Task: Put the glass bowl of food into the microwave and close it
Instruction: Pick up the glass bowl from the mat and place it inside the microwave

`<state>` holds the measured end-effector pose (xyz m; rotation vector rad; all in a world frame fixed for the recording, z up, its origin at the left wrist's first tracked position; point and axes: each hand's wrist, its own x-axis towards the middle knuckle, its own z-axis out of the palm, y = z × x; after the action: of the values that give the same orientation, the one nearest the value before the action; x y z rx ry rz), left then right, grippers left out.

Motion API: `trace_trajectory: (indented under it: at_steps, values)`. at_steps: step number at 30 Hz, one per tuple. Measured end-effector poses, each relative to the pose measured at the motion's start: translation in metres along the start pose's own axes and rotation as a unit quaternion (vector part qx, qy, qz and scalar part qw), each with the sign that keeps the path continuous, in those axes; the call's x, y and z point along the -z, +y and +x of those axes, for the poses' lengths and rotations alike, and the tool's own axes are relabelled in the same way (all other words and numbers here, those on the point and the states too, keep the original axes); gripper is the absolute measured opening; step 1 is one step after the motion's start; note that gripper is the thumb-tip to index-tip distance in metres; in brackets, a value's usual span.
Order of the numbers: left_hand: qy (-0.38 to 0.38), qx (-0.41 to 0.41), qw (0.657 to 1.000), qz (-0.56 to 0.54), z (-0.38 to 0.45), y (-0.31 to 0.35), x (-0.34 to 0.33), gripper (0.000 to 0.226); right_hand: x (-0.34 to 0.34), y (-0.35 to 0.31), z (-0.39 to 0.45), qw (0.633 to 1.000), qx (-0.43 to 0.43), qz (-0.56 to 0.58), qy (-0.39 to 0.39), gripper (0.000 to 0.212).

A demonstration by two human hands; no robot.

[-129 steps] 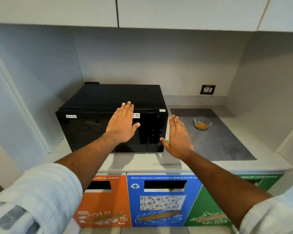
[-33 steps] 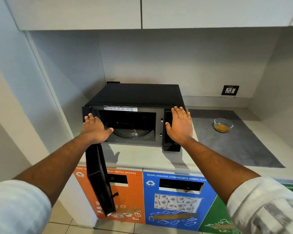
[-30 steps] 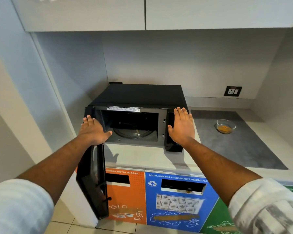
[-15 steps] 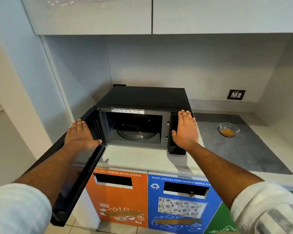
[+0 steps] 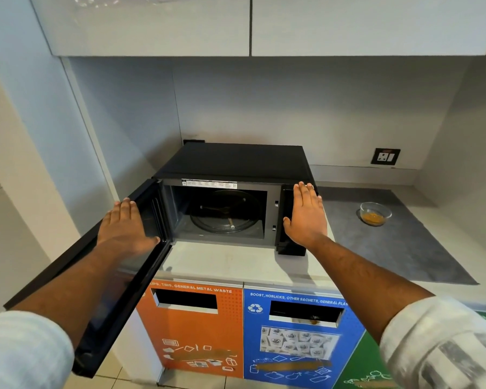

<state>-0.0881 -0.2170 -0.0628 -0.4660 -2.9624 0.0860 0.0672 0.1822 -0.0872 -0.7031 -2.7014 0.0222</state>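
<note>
The black microwave (image 5: 236, 161) stands on the counter with its door (image 5: 101, 276) swung wide to the left. Its cavity shows a bare glass turntable (image 5: 225, 214). My left hand (image 5: 124, 226) lies flat against the inside of the open door, fingers together and straight. My right hand (image 5: 306, 217) rests flat on the control panel at the microwave's right front. A small glass bowl (image 5: 375, 213) with orange food sits apart on the grey mat (image 5: 390, 248), to the right of the microwave.
Upper cabinets (image 5: 236, 23) hang overhead. A wall socket (image 5: 385, 156) is at the back right. Below the counter edge are orange (image 5: 191, 332), blue (image 5: 298, 338) and green (image 5: 362, 369) waste bins. A side wall (image 5: 54, 136) stands close on the left.
The door has swung from shut to fully open on the left, my left hand following it outward. My right hand has stayed on the control panel. The bowl has not moved.
</note>
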Motion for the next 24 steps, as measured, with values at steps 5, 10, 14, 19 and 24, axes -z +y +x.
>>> trace_trajectory:
  at_steps: [5, 10, 14, 19, 24]
  values:
    - [0.034, -0.016, 0.999, -0.014, 0.0, 0.014, -0.003, 0.113, 0.01, 0.0, -0.013, 1.0, 0.016, 0.016, -0.011, 0.093]
    - [0.058, -0.076, 0.994, -0.054, 0.002, 0.075, 0.01, 0.105, 0.015, 0.01, -0.033, 0.998, 0.026, 0.059, -0.001, 0.092]
    - [0.093, -0.144, 0.982, -0.078, -0.003, 0.134, 0.018, 0.1, 0.016, 0.034, -0.051, 0.996, 0.007, 0.084, -0.001, 0.091]
    - [0.087, -0.218, 0.966, -0.108, -0.023, 0.21, 0.011, 0.099, 0.016, 0.083, -0.072, 0.994, -0.054, 0.086, -0.032, 0.088]
    - [0.069, -0.271, 0.95, -0.141, -0.038, 0.281, 0.007, 0.099, 0.015, 0.131, -0.084, 0.992, -0.09, 0.076, -0.04, 0.085]
